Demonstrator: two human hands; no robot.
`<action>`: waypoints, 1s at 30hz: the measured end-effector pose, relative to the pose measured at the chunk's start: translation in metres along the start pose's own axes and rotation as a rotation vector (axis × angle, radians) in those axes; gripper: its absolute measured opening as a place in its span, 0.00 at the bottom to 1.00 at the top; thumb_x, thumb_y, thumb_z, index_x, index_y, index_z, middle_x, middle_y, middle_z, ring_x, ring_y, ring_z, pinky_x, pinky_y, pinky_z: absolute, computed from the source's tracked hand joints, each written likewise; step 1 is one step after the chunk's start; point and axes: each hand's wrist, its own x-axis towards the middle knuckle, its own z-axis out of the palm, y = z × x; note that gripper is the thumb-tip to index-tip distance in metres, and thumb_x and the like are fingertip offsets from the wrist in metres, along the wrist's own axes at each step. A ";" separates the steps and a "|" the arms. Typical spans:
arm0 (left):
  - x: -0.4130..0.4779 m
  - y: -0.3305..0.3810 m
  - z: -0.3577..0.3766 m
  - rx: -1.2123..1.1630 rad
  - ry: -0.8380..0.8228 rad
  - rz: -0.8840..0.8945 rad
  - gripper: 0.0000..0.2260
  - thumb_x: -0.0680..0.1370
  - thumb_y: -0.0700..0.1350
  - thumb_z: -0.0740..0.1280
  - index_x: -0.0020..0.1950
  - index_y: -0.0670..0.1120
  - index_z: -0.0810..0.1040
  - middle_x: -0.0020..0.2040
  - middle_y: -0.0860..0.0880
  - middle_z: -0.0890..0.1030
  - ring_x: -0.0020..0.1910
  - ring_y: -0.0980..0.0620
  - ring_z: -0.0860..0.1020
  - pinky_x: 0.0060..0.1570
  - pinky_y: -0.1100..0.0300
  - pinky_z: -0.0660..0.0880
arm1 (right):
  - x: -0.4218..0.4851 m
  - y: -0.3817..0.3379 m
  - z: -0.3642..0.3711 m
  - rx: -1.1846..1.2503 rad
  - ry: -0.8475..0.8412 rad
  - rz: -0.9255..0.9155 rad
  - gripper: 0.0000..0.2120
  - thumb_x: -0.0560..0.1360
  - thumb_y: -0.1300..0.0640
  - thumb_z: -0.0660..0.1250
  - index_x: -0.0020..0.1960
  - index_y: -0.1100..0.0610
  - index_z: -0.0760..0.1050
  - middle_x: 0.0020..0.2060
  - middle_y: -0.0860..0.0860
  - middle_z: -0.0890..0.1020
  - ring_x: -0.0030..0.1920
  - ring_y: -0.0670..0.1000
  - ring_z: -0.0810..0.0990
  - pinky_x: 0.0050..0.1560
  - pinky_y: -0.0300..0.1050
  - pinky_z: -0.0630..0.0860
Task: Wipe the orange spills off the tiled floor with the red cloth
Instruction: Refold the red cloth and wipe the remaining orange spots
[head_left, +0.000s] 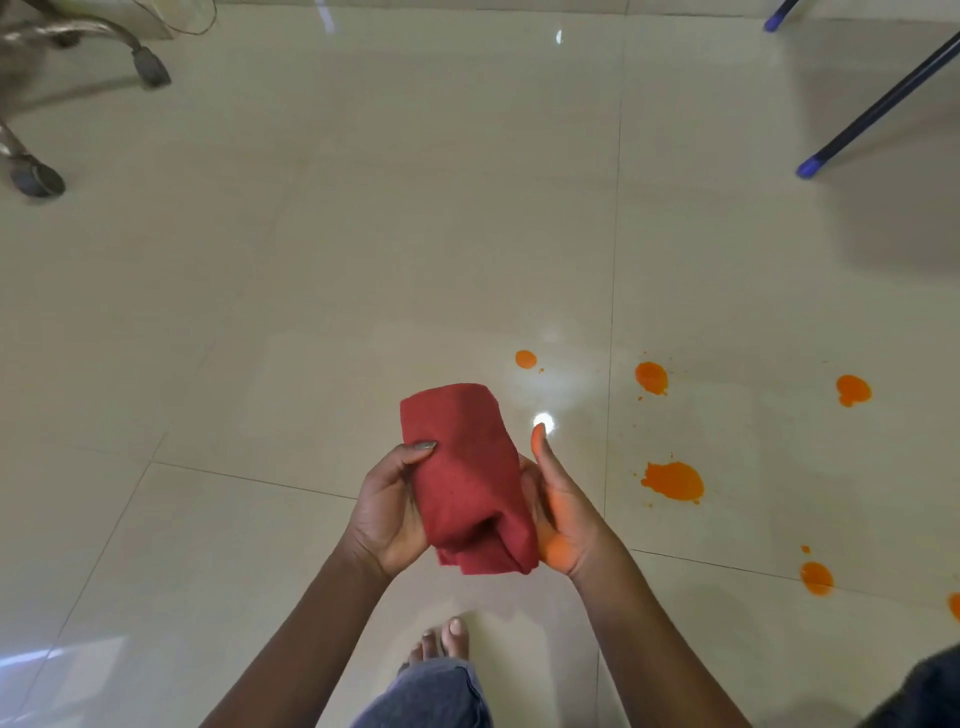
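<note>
No readable text, labels, brands, numbers or signs anywhere in view; nothing printed on the red cloth (470, 483); tiled floor (363, 234) plain, unmarked.

Glossy cream tiled floor (363, 234) with orange spills (674, 481) at right.
Chair casters (39, 179) upper left, blue-tipped legs (810, 167) upper right, bare foot (447, 642) at bottom.
</note>
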 end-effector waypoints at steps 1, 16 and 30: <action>-0.002 0.003 0.000 0.016 0.017 0.010 0.22 0.60 0.41 0.76 0.52 0.36 0.81 0.51 0.37 0.80 0.49 0.41 0.80 0.48 0.47 0.78 | 0.001 -0.003 -0.001 0.048 0.011 -0.025 0.35 0.68 0.39 0.71 0.66 0.61 0.71 0.60 0.60 0.76 0.59 0.58 0.75 0.66 0.56 0.67; -0.003 0.056 0.014 0.336 -0.050 0.056 0.21 0.55 0.42 0.78 0.47 0.40 0.83 0.45 0.41 0.83 0.44 0.45 0.82 0.42 0.54 0.79 | 0.028 -0.058 0.007 -0.603 -0.073 0.122 0.43 0.60 0.40 0.77 0.71 0.50 0.66 0.64 0.52 0.76 0.64 0.53 0.73 0.63 0.52 0.70; 0.016 0.030 -0.038 0.561 0.586 0.242 0.10 0.74 0.39 0.65 0.54 0.46 0.72 0.58 0.47 0.73 0.54 0.47 0.73 0.56 0.50 0.69 | 0.007 -0.100 0.080 -1.097 0.155 -0.404 0.07 0.76 0.60 0.65 0.53 0.56 0.79 0.47 0.51 0.83 0.46 0.48 0.81 0.50 0.41 0.75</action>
